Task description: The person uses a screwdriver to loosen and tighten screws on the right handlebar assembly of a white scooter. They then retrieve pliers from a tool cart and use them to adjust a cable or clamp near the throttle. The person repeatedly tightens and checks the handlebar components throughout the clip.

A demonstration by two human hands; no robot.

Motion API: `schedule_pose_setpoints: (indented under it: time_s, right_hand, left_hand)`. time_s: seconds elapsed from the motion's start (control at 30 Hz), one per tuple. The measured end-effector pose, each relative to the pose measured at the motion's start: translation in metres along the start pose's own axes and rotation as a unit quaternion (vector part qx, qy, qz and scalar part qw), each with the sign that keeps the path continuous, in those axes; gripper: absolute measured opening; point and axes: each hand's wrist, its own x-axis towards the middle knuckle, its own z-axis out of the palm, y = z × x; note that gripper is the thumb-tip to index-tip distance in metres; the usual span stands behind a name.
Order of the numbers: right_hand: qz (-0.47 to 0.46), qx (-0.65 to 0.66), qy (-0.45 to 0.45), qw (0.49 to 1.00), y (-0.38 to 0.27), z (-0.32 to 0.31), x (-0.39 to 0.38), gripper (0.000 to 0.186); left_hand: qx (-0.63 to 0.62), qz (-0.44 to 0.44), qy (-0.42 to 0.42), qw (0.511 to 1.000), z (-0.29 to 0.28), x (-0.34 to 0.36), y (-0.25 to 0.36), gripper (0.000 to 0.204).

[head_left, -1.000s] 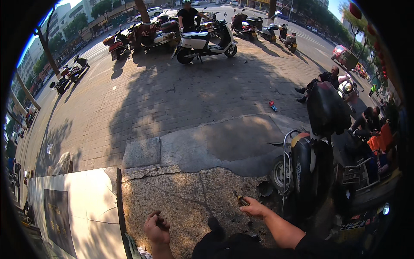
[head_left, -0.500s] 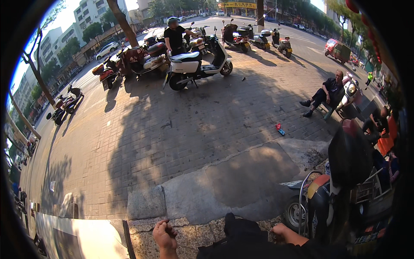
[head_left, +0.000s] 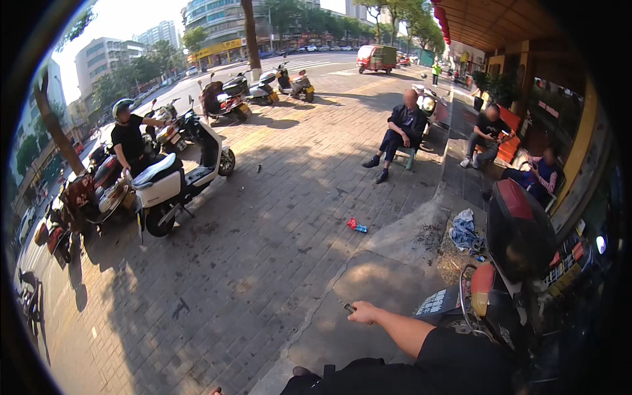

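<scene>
My right hand [head_left: 363,313] reaches forward over the concrete, its fingers closed on a small dark fob-like object [head_left: 349,308] that sticks out past the fingertips. Its exact kind is too small to make out. Of my left hand [head_left: 216,391] only a bit of fingertip shows at the lower edge, so its fingers are hidden. Beside my right forearm stands a parked scooter with a black top box [head_left: 520,227] and a red and yellow tail light [head_left: 484,288].
A white scooter [head_left: 161,191] stands at the left, a helmeted person [head_left: 131,141] beside it. More scooters [head_left: 224,102] are parked behind. A seated person [head_left: 405,128] is ahead right; two others sit by the shopfront. Red and blue litter [head_left: 357,225] and a blue cloth [head_left: 463,229] lie on the ground.
My view has swung to the right. My right arm has stretched forward, and the small dark object now shows in that hand. The left hand has dropped almost out of the picture.
</scene>
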Motion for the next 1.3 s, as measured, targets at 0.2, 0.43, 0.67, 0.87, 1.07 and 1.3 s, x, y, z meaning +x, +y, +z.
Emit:
schedule_pose_setpoints:
  time_s: [0.2,0.43,0.67,0.87,1.07,1.3]
  right_hand:
    - [0.261,-0.041,0.004,0.964,0.001,0.044,0.053,0.041]
    - [0.238,-0.121,-0.095,0.959,-0.092,0.048,0.218,0.039]
    - [0.093,-0.103,0.017,0.99,-0.37,-0.052,0.514,0.042]
    - [-0.095,-0.047,0.086,0.991,-0.578,-0.129,0.677,0.035]
    - [0.131,0.212,0.0,0.968,-0.589,-0.12,0.763,0.024]
    - [0.262,0.322,0.05,0.908,-0.606,-0.139,0.841,0.014]
  left_hand:
    - [0.054,-0.036,-0.047,0.997,0.106,0.198,0.056,0.028]
    - [0.066,0.014,-0.047,0.997,0.236,0.417,0.083,0.035]
    - [-0.096,-0.107,-0.056,0.988,0.335,0.597,0.075,0.029]
    - [-0.06,-0.098,-0.081,0.99,0.467,0.758,0.089,0.031]
    - [-0.038,-0.149,-0.131,0.979,0.61,0.94,0.107,0.024]
    - [0.058,-0.083,-0.23,0.968,0.795,1.112,0.176,0.016]
